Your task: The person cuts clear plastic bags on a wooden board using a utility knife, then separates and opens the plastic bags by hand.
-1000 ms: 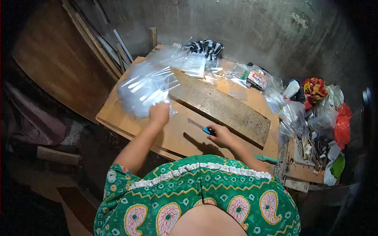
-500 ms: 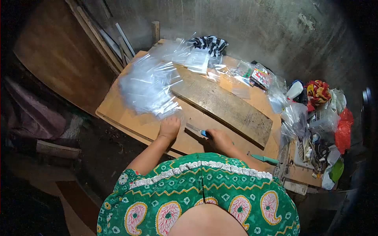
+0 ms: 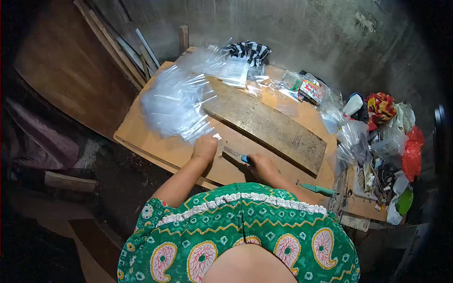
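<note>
I see the right hand (image 3: 262, 165) closed around the knife (image 3: 235, 154), blade flat on the table (image 3: 155, 146). My left hand (image 3: 205, 147) rests open-fingered touching the bags (image 3: 174, 104) just beyond it.

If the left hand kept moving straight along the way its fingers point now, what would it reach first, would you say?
Most likely the pile of clear plastic bags: the left hand points up the table toward its near edge, already almost touching it. Depth is hard to judge from above.

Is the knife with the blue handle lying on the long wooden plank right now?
No, the right hand holds the knife above the table, beside the plank.
</note>
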### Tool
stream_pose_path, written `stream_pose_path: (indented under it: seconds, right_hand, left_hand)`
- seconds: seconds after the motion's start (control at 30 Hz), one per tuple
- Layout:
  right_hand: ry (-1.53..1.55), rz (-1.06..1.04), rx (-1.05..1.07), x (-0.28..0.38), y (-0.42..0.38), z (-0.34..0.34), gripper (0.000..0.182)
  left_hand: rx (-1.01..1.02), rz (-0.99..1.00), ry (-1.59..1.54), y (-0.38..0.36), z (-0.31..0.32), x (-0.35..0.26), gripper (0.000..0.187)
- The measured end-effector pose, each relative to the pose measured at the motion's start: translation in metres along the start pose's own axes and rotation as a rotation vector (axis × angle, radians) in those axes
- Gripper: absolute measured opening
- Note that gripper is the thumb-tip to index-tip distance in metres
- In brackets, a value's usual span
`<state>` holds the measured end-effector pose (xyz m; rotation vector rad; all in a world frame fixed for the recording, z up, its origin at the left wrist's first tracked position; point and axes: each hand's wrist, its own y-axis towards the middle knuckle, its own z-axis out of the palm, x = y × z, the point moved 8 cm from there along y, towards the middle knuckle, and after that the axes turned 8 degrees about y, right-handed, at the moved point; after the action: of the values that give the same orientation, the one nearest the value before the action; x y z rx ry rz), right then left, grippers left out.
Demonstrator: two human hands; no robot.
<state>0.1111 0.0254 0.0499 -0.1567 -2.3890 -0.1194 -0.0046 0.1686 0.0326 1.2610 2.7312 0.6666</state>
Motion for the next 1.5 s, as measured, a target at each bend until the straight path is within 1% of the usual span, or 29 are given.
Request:
stream_pose_path:
  seconds: [0.03, 0.07, 0.1, 0.17, 0.2, 0.23, 0.27, 0.4, 0.47, 0.53, 0.57, 0.7, 0.73, 0.8, 0.87, 1.0, 1.07, 1.1, 1.17, 1.27, 1.4, 1.47, 1.5]
  right_hand:
    - [0.011, 0.016, 0.000, 0.000, -0.001, -0.001, 0.022]
    - [0.012, 0.020, 0.000, -0.002, -0.002, -0.001, 0.022]
    - [0.003, 0.009, 0.009, -0.003, -0.005, -0.002, 0.022]
    - [-0.010, 0.002, 0.016, -0.004, -0.007, -0.003, 0.023]
    - [-0.018, 0.012, 0.018, -0.005, -0.008, -0.004, 0.023]
    - [-0.059, 0.034, 0.001, -0.017, 0.007, 0.005, 0.023]
    - [-0.058, 0.036, 0.002, -0.016, 0.006, 0.004, 0.023]
    - [-0.077, 0.045, 0.029, -0.013, 0.004, 0.004, 0.024]
    - [-0.075, 0.046, 0.027, -0.015, 0.002, 0.004, 0.024]
    - [-0.026, 0.022, -0.039, -0.015, 0.003, 0.001, 0.024]
    - [-0.025, 0.022, -0.040, -0.015, 0.003, 0.001, 0.024]
    - [-0.051, 0.030, -0.072, -0.022, 0.004, 0.000, 0.023]
    - [-0.058, 0.016, -0.082, -0.023, 0.003, 0.000, 0.023]
    - [-0.048, 0.026, -0.059, -0.019, 0.000, -0.003, 0.023]
    - [-0.042, 0.036, -0.037, -0.016, -0.002, -0.006, 0.023]
    - [-0.035, -0.032, -0.062, -0.016, 0.004, -0.006, 0.023]
    - [-0.031, -0.049, -0.069, -0.014, 0.003, -0.006, 0.023]
    - [-0.054, -0.027, -0.064, -0.014, 0.004, -0.006, 0.024]
    - [-0.076, -0.007, -0.059, -0.011, 0.004, -0.006, 0.026]
    - [-0.064, 0.025, -0.064, -0.012, 0.004, -0.005, 0.028]
    - [-0.134, 0.011, -0.076, -0.036, 0.011, 0.010, 0.021]
    - [-0.148, 0.008, -0.062, -0.040, 0.010, 0.013, 0.019]
    - [-0.152, -0.028, -0.081, -0.036, 0.007, 0.011, 0.017]
  left_hand:
    - [0.120, -0.072, -0.063, -0.004, 0.014, 0.000, 0.011]
    - [0.162, -0.085, -0.082, -0.005, 0.014, -0.004, 0.013]
    - [0.168, -0.084, -0.080, -0.006, 0.007, -0.008, 0.013]
    - [0.283, -0.052, -0.120, -0.009, 0.007, -0.015, 0.007]
    - [0.285, -0.050, -0.123, -0.009, 0.006, -0.016, 0.007]
    - [0.234, -0.038, -0.147, 0.001, 0.029, -0.011, 0.008]
    - [0.206, -0.042, -0.143, 0.002, 0.025, -0.011, 0.011]
    - [0.205, -0.085, -0.175, 0.005, 0.020, -0.012, 0.012]
    - [0.138, -0.075, -0.195, 0.005, 0.011, -0.016, 0.015]
    - [0.156, -0.097, -0.233, 0.004, 0.008, -0.015, 0.015]
    - [0.172, -0.121, -0.272, 0.004, 0.007, -0.014, 0.016]
    - [0.143, -0.107, -0.344, -0.004, 0.015, -0.015, 0.015]
    - [0.137, -0.116, -0.357, -0.008, 0.019, -0.014, 0.012]
    - [0.133, -0.126, -0.369, -0.009, 0.017, -0.013, 0.011]
    - [0.211, -0.160, -0.410, -0.008, 0.020, -0.011, 0.012]
    - [0.212, -0.198, -0.425, -0.003, 0.028, -0.009, 0.009]
    - [0.131, -0.146, -0.402, -0.001, 0.026, -0.012, 0.013]
    - [0.131, -0.145, -0.402, -0.001, 0.026, -0.013, 0.013]
    - [0.090, -0.127, -0.396, -0.002, 0.019, -0.016, 0.007]
    - [0.101, -0.087, -0.375, -0.003, 0.016, -0.021, 0.006]
    - [0.103, -0.048, -0.345, -0.010, 0.015, -0.035, 0.009]
    - [0.150, 0.063, -0.428, -0.018, 0.014, -0.050, 0.013]
    - [0.152, 0.064, -0.428, -0.020, 0.010, -0.052, 0.013]
